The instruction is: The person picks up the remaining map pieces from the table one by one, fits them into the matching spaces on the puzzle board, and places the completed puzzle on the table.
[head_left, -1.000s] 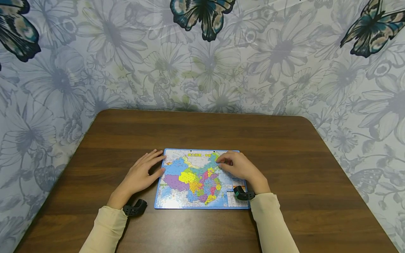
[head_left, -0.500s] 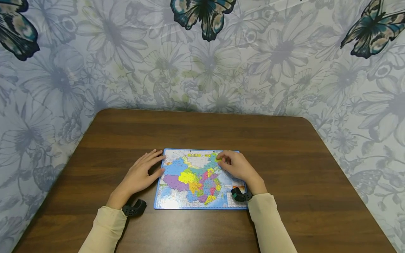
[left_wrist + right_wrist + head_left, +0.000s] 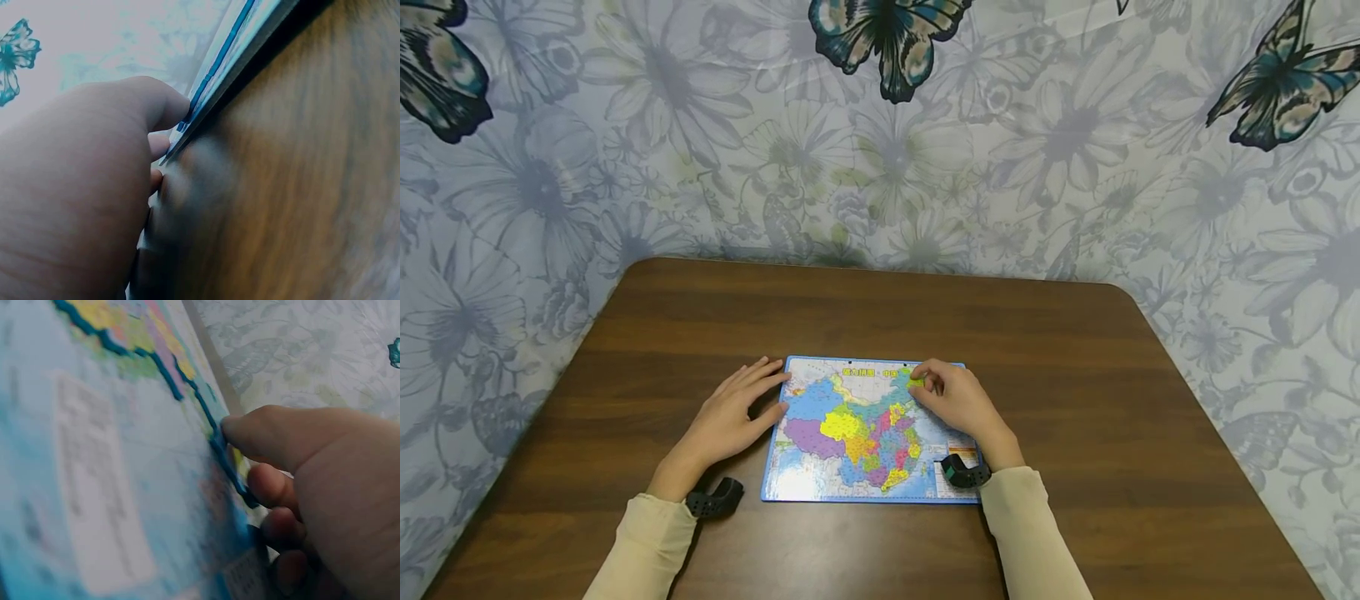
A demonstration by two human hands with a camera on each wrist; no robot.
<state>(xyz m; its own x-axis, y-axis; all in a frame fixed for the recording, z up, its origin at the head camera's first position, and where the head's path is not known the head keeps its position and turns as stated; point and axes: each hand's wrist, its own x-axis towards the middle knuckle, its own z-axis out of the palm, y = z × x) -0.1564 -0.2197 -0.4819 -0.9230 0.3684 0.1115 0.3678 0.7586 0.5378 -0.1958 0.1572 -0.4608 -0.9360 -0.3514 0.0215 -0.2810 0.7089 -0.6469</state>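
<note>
A map puzzle board (image 3: 872, 396) with a blue rim and coloured regions lies flat on the table. My left hand (image 3: 726, 417) rests at the board's left edge, fingers extended, thumb apart and touching the rim. In the left wrist view the thumb (image 3: 165, 106) sits right on the blue border. Over the upper right of the map, my right hand (image 3: 958, 396) pinches a small yellow-green puzzle piece (image 3: 916, 382) between thumb and bent fingers. The right wrist view shows a sliver of that piece (image 3: 236, 459) between thumb and index finger, low over the map; the rest is hidden.
The brown wooden table (image 3: 1075, 375) has rounded far corners. Behind it is a wall with floral paper (image 3: 880, 192) and butterfly decorations (image 3: 891, 42). Each wrist wears a black band, one on the left (image 3: 715, 498) and one on the right (image 3: 964, 472).
The right hand has shifted slightly left and toward the body, and more of the yellow-green piece shows at its fingertips. The left hand stays at the board's edge. The head view has tilted slightly.
</note>
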